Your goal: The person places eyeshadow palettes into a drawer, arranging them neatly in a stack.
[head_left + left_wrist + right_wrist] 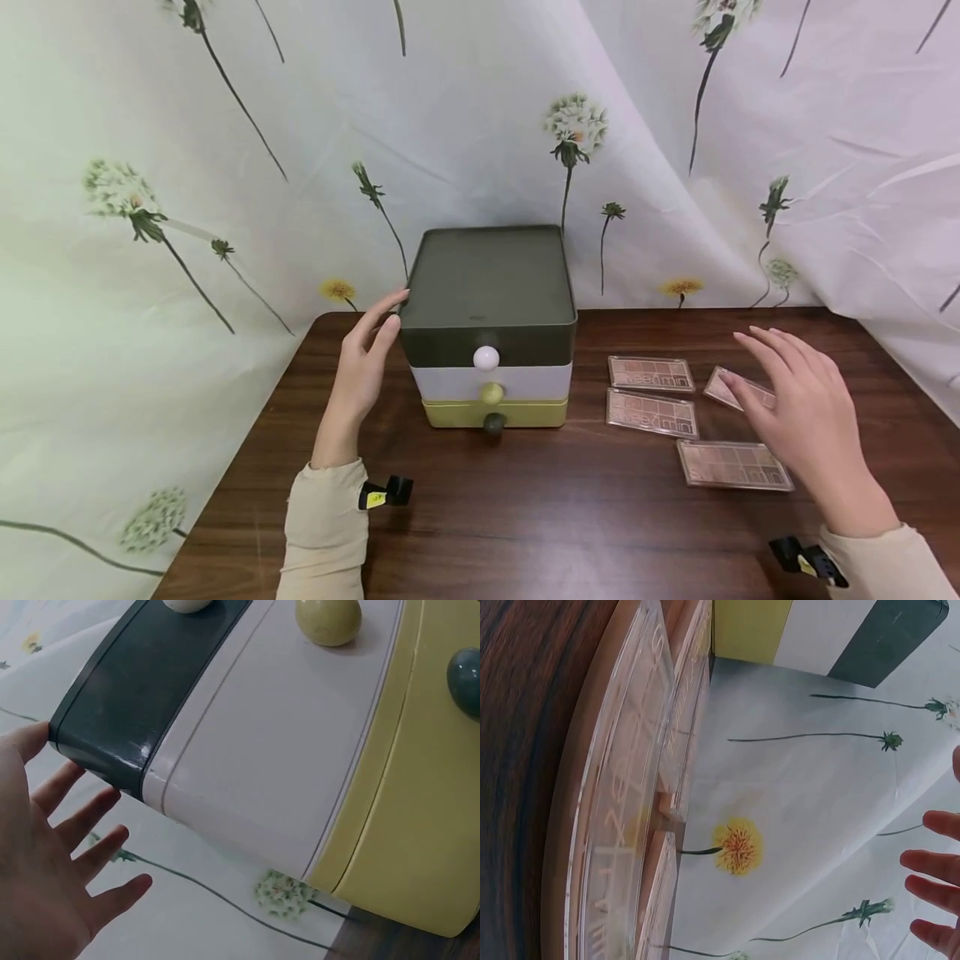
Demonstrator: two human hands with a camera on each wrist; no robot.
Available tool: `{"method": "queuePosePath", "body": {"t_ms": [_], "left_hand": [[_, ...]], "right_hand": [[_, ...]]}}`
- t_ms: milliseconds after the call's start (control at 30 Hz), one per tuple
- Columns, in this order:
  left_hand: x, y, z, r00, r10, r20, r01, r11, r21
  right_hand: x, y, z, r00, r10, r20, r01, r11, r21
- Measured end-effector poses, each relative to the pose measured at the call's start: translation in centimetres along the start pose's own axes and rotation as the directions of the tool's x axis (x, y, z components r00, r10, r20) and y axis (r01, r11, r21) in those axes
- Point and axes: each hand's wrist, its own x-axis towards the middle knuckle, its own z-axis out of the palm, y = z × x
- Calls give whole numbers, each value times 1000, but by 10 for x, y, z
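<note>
A three-tier drawer box stands at the back middle of the table, dark green on top, white in the middle, yellow-green below, each tier with a round knob. My left hand is at its upper left edge, fingers extended; in the left wrist view the fingertips appear to touch the dark tier's side. Several clear-lidded eyeshadow palettes lie flat on the right: one at the back, one before it, one nearest. Above another palette, partly hidden, hovers my right hand, holding nothing, fingers loosely bent.
The dark wooden table runs beneath everything. A white cloth with a dandelion print hangs behind it. Black camera mounts sit at both wrists.
</note>
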Motion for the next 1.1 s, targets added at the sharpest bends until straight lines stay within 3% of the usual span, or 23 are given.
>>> {"method": "queuePosePath", "body": {"t_ms": [200, 467, 667, 1100], "left_hand": [[2, 4, 3, 1000, -24, -1, 24, 1000, -15], [3, 4, 3, 999, -29, -21, 29, 999, -24], [2, 6, 2, 999, -37, -17, 36, 999, -23], [-2, 10, 0, 997, -71, -28, 71, 997, 6]], "right_hand": [[1, -10, -3, 998, -35, -52, 38, 998, 44], [6, -40, 1, 996, -74, -41, 79, 987, 143], [19, -67, 13, 989, -147, -18, 147, 969, 197], [42, -139, 53, 985, -155, 76, 120, 932, 341]]}}
